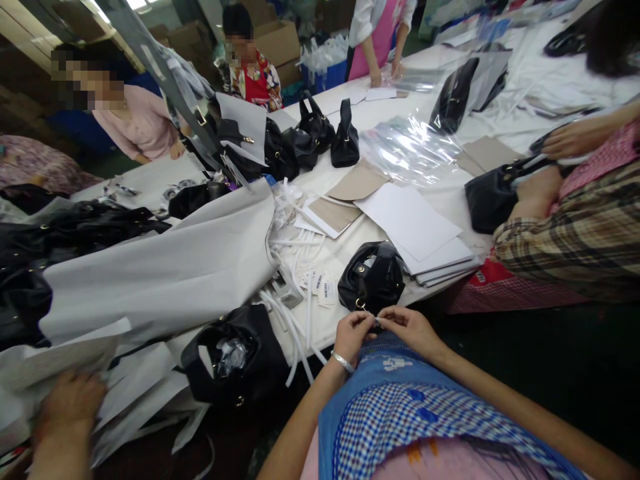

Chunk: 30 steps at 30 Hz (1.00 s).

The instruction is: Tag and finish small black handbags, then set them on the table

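Observation:
My left hand (353,333), with a bracelet at the wrist, and my right hand (407,327) meet fingertip to fingertip at the table's near edge. Both pinch a tiny pale piece (377,321) between them, too small to name. Just beyond my fingers sits a black handbag (373,280) with gold-coloured fittings. Barcode tags (320,287) lie to its left. A second black handbag (237,357), gaping and holding crumpled clear plastic, stands further left.
White tubes (295,320) hang over the near edge. A stack of white sheets (415,230) and clear plastic bags (410,150) lie beyond. A co-worker's hands hold a black bag (493,197) at right; another person's hand (70,407) is on papers at lower left.

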Available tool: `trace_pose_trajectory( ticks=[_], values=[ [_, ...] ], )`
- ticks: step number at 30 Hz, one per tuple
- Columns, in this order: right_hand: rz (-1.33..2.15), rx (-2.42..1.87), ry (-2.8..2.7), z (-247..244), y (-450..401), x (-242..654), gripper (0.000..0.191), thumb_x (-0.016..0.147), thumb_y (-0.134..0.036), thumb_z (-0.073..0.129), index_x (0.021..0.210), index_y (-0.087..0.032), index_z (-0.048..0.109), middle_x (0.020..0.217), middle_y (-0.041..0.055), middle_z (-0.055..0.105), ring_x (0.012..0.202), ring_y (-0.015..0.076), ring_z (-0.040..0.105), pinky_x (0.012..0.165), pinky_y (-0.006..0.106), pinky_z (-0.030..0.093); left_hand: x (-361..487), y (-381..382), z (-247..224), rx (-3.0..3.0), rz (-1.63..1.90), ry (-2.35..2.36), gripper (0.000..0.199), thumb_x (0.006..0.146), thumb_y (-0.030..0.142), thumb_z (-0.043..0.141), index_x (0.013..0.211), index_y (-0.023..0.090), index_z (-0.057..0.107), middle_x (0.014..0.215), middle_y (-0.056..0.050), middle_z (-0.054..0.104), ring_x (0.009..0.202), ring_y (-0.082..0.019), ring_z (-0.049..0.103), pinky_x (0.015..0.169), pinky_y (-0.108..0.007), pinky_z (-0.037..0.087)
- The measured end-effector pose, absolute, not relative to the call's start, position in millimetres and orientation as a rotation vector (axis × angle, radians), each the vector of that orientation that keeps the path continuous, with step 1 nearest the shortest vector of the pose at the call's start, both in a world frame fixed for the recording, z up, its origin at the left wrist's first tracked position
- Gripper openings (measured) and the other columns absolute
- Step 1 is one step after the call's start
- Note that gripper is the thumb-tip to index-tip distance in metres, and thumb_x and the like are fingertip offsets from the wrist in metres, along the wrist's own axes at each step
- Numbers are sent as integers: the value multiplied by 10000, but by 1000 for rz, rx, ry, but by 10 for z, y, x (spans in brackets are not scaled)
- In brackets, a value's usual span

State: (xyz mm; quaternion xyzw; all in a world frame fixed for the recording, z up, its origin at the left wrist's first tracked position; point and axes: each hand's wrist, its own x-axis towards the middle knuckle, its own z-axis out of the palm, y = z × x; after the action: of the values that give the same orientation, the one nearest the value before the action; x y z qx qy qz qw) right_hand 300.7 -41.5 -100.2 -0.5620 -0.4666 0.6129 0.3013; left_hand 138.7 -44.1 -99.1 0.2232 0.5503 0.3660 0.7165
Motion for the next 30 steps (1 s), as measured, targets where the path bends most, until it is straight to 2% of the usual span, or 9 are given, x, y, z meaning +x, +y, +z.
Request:
trace_pose_trajectory(
  ticks=[8, 15, 17, 21, 24, 28, 30],
  values=[
    [1590, -1529, -1293, -924, -386, 2976, 268, 739, -426, 646, 858, -188, 679, 842, 43, 710, 814, 207, 650, 797, 324, 509, 1372, -425, -1028, 596, 792, 1217, 357, 626, 422, 755, 775, 108, 673, 696, -30, 622, 663, -111, 591, 536, -175, 500],
    [1516, -1594, -1288, -894, -414, 2927, 244, 733, -396, 662, 837, -178, 693, 800, 61, 715, 762, 219, 663, 733, 332, 522, 1360, -438, -1028, 665, 794, 1313, 300, 648, 375, 739, 777, 104, 722, 694, -57, 677, 644, -134, 612, 585, -228, 511],
    [1540, -1559, -1213, -921, -422, 2908, 251, 734, -402, 664, 838, -175, 689, 809, 68, 717, 775, 221, 664, 749, 337, 526, 1362, -458, -1021, 710, 802, 1313, 295, 680, 363, 712, 835, 112, 737, 749, -76, 705, 693, -158, 631, 630, -254, 522],
    [1522, -1554, -1095, -962, -433, 2885, 257, 736, -406, 670, 828, -166, 677, 819, 79, 713, 787, 219, 661, 753, 334, 528, 1357, -501, -1019, 799, 779, 1240, 349, 716, 340, 675, 1000, 143, 717, 1039, -107, 699, 837, -198, 648, 703, -292, 531],
    [1524, -1562, -1108, -939, -446, 2889, 263, 731, -416, 668, 813, -166, 670, 806, 77, 709, 769, 214, 658, 742, 329, 528, 1319, -517, -1017, 838, 724, 1191, 336, 743, 330, 644, 1021, 150, 701, 1046, -108, 690, 872, -205, 642, 703, -289, 527],
    [1488, -1616, -1217, -874, -479, 2939, 272, 735, -422, 651, 846, -174, 664, 807, 60, 700, 771, 200, 648, 752, 315, 519, 1248, -497, -1042, 984, 843, 1444, 217, 746, 287, 631, 908, 149, 673, 953, -80, 669, 784, -156, 616, 704, -269, 503],
    [1480, -1609, -1246, -854, -504, 2971, 288, 754, -427, 630, 877, -167, 656, 825, 56, 694, 783, 192, 643, 756, 302, 513, 1238, -472, -1097, 1044, 874, 1546, 261, 703, 258, 670, 940, 151, 642, 941, -59, 644, 695, -118, 588, 687, -256, 490]
  ],
)
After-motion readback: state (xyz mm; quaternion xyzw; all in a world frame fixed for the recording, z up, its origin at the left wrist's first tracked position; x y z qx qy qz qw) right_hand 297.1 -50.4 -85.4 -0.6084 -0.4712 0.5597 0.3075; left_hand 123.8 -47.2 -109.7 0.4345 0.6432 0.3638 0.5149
